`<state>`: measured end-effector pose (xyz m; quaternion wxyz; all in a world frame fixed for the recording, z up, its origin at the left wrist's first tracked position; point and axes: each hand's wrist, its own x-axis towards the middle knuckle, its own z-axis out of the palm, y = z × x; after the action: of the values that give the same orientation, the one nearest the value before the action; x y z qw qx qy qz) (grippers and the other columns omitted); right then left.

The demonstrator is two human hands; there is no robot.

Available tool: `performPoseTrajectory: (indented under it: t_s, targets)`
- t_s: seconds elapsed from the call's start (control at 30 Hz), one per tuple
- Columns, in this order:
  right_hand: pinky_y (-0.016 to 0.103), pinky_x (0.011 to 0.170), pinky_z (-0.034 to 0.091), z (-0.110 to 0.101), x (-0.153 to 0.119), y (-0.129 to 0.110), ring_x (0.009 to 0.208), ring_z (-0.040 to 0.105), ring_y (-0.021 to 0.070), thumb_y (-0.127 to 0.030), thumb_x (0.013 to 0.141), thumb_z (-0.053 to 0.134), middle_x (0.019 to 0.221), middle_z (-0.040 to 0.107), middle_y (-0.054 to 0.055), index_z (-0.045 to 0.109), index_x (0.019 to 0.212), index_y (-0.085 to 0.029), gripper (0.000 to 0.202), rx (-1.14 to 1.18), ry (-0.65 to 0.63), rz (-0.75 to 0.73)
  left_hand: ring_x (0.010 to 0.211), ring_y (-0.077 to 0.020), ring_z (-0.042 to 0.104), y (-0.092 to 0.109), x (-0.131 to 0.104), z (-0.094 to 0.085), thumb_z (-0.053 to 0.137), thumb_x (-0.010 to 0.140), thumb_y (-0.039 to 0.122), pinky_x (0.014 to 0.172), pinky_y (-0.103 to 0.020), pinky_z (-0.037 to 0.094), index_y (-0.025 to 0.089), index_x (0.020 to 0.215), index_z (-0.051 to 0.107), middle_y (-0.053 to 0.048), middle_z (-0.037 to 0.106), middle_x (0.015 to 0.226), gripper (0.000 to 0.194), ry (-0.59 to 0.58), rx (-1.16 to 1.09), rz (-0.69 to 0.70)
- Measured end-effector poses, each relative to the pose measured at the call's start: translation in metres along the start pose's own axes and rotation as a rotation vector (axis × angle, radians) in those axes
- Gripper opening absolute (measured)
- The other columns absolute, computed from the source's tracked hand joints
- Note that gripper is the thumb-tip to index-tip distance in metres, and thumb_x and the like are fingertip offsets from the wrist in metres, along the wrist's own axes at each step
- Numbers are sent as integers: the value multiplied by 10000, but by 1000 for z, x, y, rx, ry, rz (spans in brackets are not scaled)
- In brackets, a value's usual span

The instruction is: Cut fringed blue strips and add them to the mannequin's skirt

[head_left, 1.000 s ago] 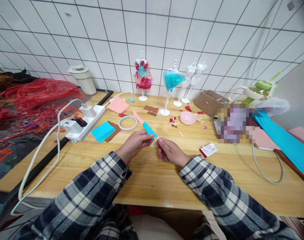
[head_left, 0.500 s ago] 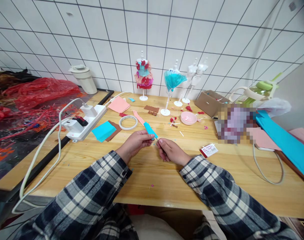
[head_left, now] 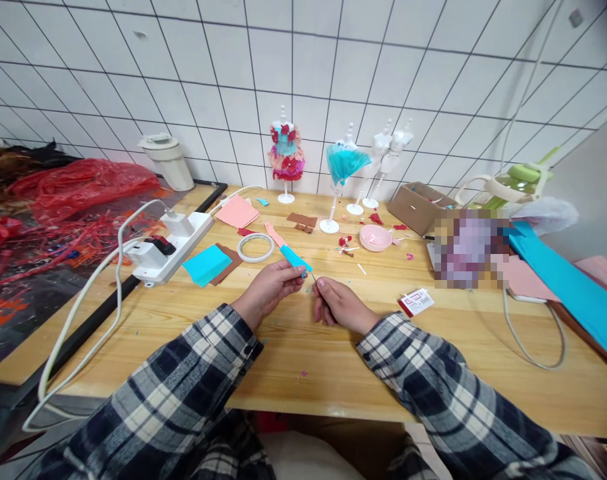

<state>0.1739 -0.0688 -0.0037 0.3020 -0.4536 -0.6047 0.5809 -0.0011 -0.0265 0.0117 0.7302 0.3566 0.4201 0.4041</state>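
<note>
My left hand [head_left: 270, 288] pinches blue strip [head_left: 292, 255] — my right hand [head_left: 339, 303] grips thin rod [head_left: 313, 275] | one mannequin [head_left: 286, 160] dressed, two bare

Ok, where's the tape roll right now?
In the head view, the tape roll lies flat on the wooden table, left of centre, just right of the blue paper square and beyond the left hand.

The wooden table [head_left: 333, 373] bears a tape roll [head_left: 256, 247], a pink bowl [head_left: 376, 238], a power strip [head_left: 176, 250], dress forms [head_left: 286, 157] and paper pieces [head_left: 206, 265].
</note>
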Motion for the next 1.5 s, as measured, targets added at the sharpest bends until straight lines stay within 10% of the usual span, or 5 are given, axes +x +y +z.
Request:
performPoseTrajectory:
  t_s: [1.5]
  targets:
    - [211, 369, 345, 6, 1, 4, 349, 462, 83, -628, 950, 248, 809, 740, 44, 393, 895, -230, 426, -31, 59, -79, 663, -92, 565, -5, -4, 8, 828, 632, 300, 683, -220, 461, 135, 802, 698, -31, 665, 800, 270, -9, 63, 55]
